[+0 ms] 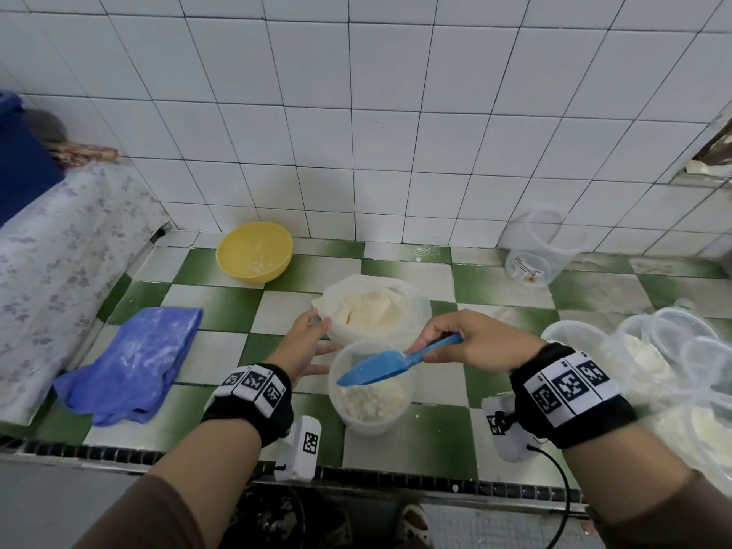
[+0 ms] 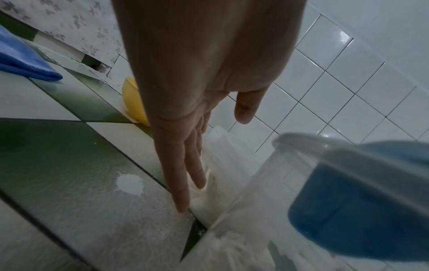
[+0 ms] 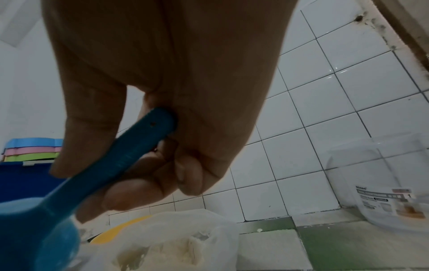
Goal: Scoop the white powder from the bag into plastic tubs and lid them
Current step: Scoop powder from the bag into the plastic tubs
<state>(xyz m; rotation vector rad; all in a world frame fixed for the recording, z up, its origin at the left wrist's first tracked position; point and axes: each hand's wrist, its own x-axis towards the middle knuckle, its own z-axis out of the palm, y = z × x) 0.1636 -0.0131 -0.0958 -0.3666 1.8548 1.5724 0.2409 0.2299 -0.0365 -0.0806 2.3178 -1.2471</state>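
1. The tub point(image 1: 370, 390) stands nearest on the counter point(image 1: 222, 295), part filled with powder point(image 1: 372, 400), no lid on it.
2. The right hand point(image 1: 475, 342) grasps the handle of the blue scoop point(image 1: 380, 368); the bowl hangs over the tub's mouth, tipped down to the left. The scoop's long axis runs from the hand at upper right to the tub at lower left.
3. The left hand point(image 1: 305, 346) is relaxed, fingers straight, between tub and bag point(image 1: 376, 311). In the left wrist view its fingers point(image 2: 183, 176) lie against the bag's side; whether the thumb touches the bag's rim I cannot tell.
4. The bag sits just behind the tub, touching it, mouth open, powder inside. So the next scoop probably means a short swing up and away from the tub; the right hand is placed for it.
5. Filled tubs point(image 1: 633, 358) crowd the right edge, partly cut off; lids are hard to make out.
6. Farther back stand a yellow bowl point(image 1: 253, 251) and a clear jar point(image 1: 546, 247).
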